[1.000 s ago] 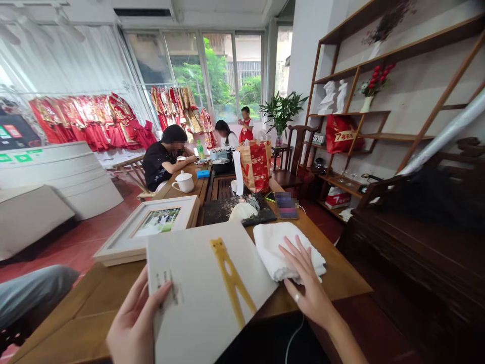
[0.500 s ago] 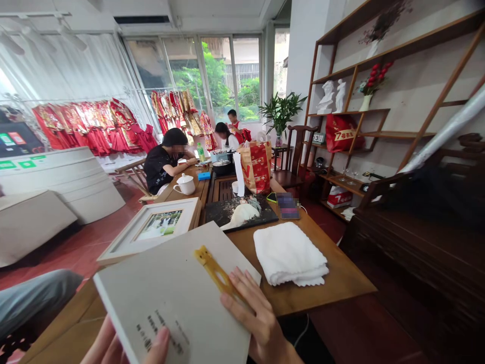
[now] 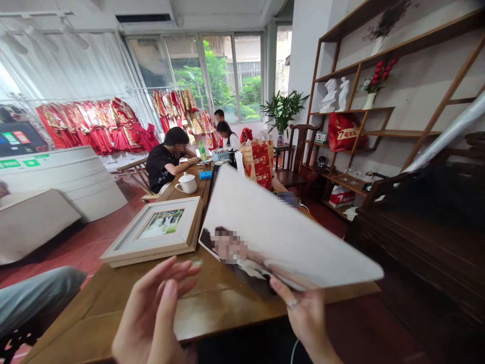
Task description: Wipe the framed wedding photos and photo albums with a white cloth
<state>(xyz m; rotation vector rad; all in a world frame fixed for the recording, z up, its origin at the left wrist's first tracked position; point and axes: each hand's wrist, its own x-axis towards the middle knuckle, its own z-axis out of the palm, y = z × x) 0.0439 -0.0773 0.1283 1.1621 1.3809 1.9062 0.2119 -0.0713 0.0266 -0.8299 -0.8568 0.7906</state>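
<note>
My right hand point(image 3: 308, 316) grips the lower edge of a photo album point(image 3: 280, 227), thumb with a ring on the near side. The album is tilted above the table, its pale cover carrying a printed portrait near the left corner. My left hand point(image 3: 159, 313) is off the album, held over the table with fingers loosely bent and thumb apart. Nothing shows clearly in it. To its upper left lies a pale wooden picture frame point(image 3: 151, 230) with a photo inside. The yellow cat-headed tool is out of sight.
Farther along the wooden table point(image 3: 204, 313) stand a white lidded teapot point(image 3: 187, 183), a blue box point(image 3: 205, 175) and a red-brown paper bag point(image 3: 257, 162). A person in black point(image 3: 166, 162) sits at the left side. A wooden chair point(image 3: 299, 156) and shelves are at right.
The album has swung to the right and turned over from its text side to the portrait side. My left hand has let go. The towel and dark tray are now covered.
</note>
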